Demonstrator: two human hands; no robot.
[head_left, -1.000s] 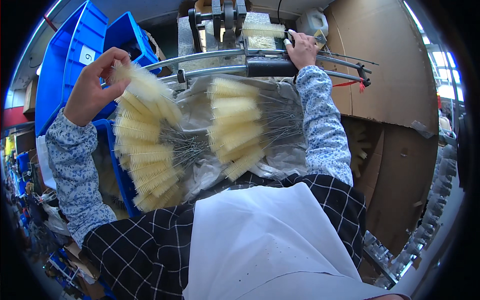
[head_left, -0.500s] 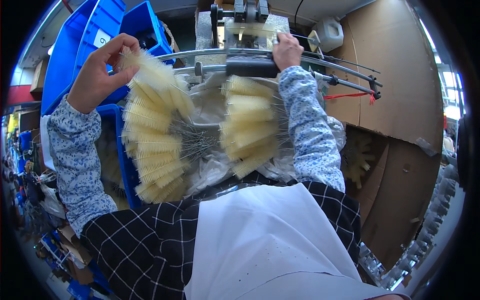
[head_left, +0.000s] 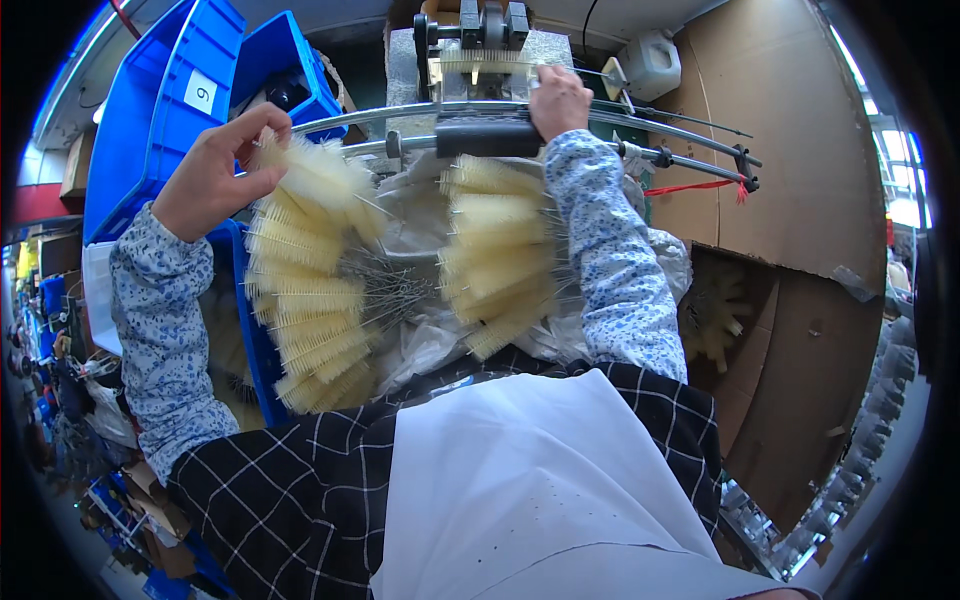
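Note:
At the upper left, my left hand [head_left: 215,180] is closed, thumb and fingers pinching the end of a cream bristle brush [head_left: 325,175] above the left pile. My right hand [head_left: 560,103] is closed over the right end of a sliding carriage with a black cylinder [head_left: 488,138] on two metal rails. Just beyond the carriage, another bristle brush [head_left: 480,62] lies across the machine [head_left: 490,28], near my right fingertips. Below the rails lie a left pile of brushes [head_left: 305,290] and a right pile [head_left: 495,250], their twisted wire stems pointing rightward.
Blue bins [head_left: 190,100] stand at the left, with another blue bin [head_left: 255,330] beside the left pile. Cardboard [head_left: 780,150] covers the right side, and more brushes [head_left: 715,310] lie in a box there. A white jug [head_left: 650,65] and red string [head_left: 700,188] are near the rails.
My right hand and the carriage have shifted slightly left along the rails. The brush at the machine, blurred before, looks sharper. My left hand has come down a little with its brush.

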